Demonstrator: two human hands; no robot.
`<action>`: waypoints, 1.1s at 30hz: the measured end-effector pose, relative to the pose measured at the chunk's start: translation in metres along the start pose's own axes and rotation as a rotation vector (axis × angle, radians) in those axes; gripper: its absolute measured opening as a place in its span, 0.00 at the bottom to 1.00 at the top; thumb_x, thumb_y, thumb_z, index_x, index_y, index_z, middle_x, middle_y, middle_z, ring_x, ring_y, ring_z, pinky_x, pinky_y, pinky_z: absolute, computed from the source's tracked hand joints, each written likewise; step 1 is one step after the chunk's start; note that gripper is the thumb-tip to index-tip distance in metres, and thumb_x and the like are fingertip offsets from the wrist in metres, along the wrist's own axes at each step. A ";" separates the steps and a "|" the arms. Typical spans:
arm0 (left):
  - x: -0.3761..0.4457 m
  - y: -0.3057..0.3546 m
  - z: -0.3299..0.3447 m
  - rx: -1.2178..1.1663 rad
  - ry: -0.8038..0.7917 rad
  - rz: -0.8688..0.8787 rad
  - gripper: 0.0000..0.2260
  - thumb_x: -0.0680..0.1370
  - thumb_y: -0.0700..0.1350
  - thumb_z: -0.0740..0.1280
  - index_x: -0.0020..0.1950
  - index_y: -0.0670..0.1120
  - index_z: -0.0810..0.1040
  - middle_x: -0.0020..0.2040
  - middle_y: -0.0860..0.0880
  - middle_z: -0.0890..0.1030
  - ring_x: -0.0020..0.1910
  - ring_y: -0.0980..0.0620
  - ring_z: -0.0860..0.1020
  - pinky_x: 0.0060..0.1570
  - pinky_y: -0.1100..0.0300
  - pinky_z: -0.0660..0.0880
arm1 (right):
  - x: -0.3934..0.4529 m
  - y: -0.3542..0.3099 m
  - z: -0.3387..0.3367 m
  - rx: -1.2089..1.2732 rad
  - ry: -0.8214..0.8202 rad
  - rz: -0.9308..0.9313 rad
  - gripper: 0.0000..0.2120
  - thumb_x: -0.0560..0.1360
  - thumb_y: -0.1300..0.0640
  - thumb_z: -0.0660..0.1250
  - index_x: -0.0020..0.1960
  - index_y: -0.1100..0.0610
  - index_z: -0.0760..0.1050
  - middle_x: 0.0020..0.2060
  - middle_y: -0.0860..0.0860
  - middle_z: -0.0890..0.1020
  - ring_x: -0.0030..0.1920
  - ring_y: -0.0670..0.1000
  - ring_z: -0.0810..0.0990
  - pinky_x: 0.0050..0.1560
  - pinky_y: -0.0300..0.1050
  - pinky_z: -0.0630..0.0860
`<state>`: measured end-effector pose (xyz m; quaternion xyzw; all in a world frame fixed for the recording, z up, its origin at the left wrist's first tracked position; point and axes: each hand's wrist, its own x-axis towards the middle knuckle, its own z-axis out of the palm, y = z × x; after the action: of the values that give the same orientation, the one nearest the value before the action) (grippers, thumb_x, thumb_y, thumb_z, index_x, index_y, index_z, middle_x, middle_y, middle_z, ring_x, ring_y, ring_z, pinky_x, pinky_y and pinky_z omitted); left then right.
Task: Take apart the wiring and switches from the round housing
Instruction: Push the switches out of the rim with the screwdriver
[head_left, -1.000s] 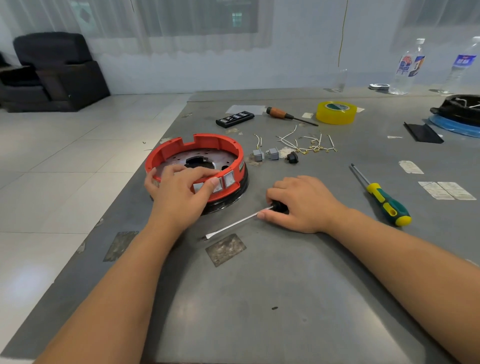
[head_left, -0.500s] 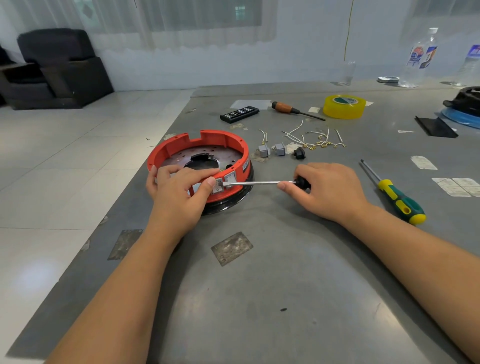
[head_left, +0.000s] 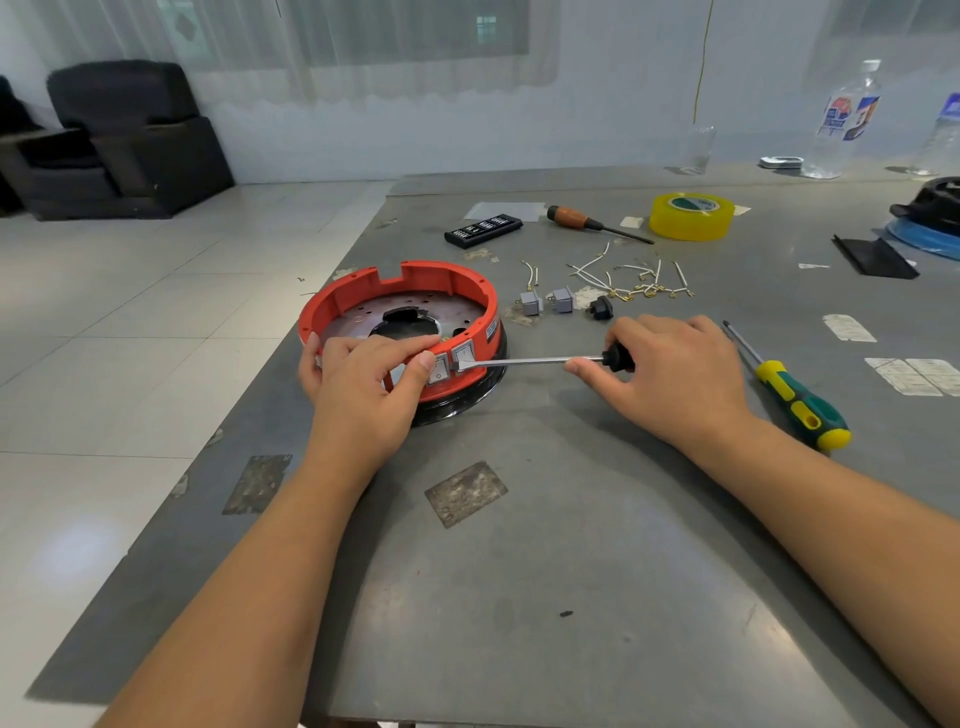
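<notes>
We grip the near rim of the round red housing with our left hand, fingers curled over its edge and the index fingertip resting on a white rocker switch set in the outer wall; the housing sits on the grey metal table, near its left edge. Our right hand curls around the black handle of a flat-blade screwdriver, whose shaft lies almost level and whose tip meets the housing wall at a second white switch, just right of the first. Beyond the housing to the right lie two grey switches already out, a small black part and a scatter of white wires with brass terminals. Farther behind the housing are a black case of bits, a wooden-handled screwdriver and a yellow tape roll. Well right of the housing, past our right hand, a yellow-and-green screwdriver rests on the table.
</notes>
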<state>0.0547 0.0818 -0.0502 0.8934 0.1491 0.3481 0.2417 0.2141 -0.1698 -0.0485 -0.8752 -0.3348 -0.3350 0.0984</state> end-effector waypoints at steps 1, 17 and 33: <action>0.000 0.000 0.000 0.002 -0.002 -0.001 0.14 0.82 0.59 0.58 0.62 0.66 0.82 0.49 0.73 0.73 0.62 0.60 0.65 0.79 0.45 0.43 | 0.000 0.000 -0.001 -0.015 0.013 0.001 0.26 0.76 0.26 0.56 0.40 0.48 0.71 0.31 0.44 0.74 0.35 0.50 0.74 0.42 0.48 0.69; 0.002 0.002 0.002 -0.020 0.006 -0.051 0.20 0.82 0.55 0.54 0.64 0.61 0.83 0.48 0.66 0.75 0.61 0.63 0.62 0.78 0.51 0.36 | -0.007 -0.015 -0.003 -0.136 0.149 0.073 0.27 0.78 0.27 0.55 0.45 0.52 0.70 0.36 0.48 0.77 0.40 0.53 0.75 0.54 0.53 0.66; 0.001 0.003 0.002 -0.117 -0.006 -0.077 0.16 0.82 0.53 0.54 0.57 0.64 0.81 0.49 0.68 0.71 0.58 0.85 0.54 0.73 0.59 0.34 | 0.032 -0.003 0.021 0.111 -0.082 0.056 0.31 0.72 0.20 0.51 0.43 0.48 0.69 0.36 0.43 0.72 0.43 0.49 0.72 0.58 0.54 0.61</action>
<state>0.0567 0.0793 -0.0498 0.8725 0.1621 0.3438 0.3071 0.2407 -0.1424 -0.0438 -0.8904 -0.3321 -0.2768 0.1421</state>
